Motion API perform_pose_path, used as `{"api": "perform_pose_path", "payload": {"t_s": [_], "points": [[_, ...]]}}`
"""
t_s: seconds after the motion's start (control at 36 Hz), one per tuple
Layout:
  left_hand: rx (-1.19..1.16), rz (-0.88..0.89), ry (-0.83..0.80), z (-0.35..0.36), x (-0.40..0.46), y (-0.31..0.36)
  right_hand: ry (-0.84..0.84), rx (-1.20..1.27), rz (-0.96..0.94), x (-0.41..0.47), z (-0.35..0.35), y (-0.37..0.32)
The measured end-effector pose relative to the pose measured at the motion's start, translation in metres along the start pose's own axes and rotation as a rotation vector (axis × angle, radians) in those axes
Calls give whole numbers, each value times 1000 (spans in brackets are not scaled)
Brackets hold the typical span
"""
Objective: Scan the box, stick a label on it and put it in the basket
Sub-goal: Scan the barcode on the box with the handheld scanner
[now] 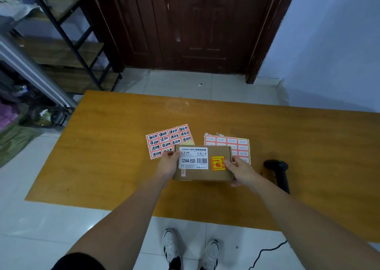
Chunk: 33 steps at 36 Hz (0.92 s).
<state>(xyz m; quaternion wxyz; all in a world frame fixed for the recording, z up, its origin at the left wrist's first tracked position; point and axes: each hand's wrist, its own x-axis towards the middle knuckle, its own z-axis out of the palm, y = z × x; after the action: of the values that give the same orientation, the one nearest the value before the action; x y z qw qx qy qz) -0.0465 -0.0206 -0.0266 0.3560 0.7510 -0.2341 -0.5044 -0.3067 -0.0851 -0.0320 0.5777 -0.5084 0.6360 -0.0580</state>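
A small brown cardboard box [202, 174] is held just above the orange table [107, 163]. Its top carries a white barcode label and a yellow-and-red sticker. My left hand [169, 164] grips the box's left end and my right hand [239, 172] grips its right end, thumb on the yellow sticker. A sheet of red-bordered labels with black writing [164, 139] lies behind the box on the left. A second, mostly blank label sheet [236, 144] lies behind on the right. A black handheld scanner [278, 173] rests on the table to the right of my right hand. No basket is in view.
A dark wooden door [185, 27] stands beyond the table. A black metal shelf rack [67, 50] and bags [12, 126] fill the left side. The scanner's cable [265, 253] trails over the white tile floor near my shoes [189, 249].
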Motion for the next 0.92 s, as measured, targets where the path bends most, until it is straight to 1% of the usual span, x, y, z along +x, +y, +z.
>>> {"api": "perform_pose_path", "payload": {"t_s": [0.06,0.11,0.17,0.31,0.44,0.58,0.69,0.72,0.86,0.92], "points": [[61,-3,6,7,1,-12,5,-1,41,3,5,11],[106,-12,5,11,2,-23,5,-71,58,6,10,22],[140,-8,-2,14,3,-33,17,-190,50,9,13,31],[240,-5,-4,23,9,-51,84,-323,54,18,21,49],[317,11,34,27,16,-59,156,-419,12,28,28,57],[336,4,45,30,19,-63,182,-470,0,33,33,64],[367,5,57,29,21,-64,159,-464,-61,24,24,66],[376,-5,55,29,21,-65,191,-485,-78,20,18,64],[432,-12,40,24,24,-71,503,-515,-168,0,-41,63],[451,-14,25,22,26,-75,605,-557,-162,-7,-68,69]]}}
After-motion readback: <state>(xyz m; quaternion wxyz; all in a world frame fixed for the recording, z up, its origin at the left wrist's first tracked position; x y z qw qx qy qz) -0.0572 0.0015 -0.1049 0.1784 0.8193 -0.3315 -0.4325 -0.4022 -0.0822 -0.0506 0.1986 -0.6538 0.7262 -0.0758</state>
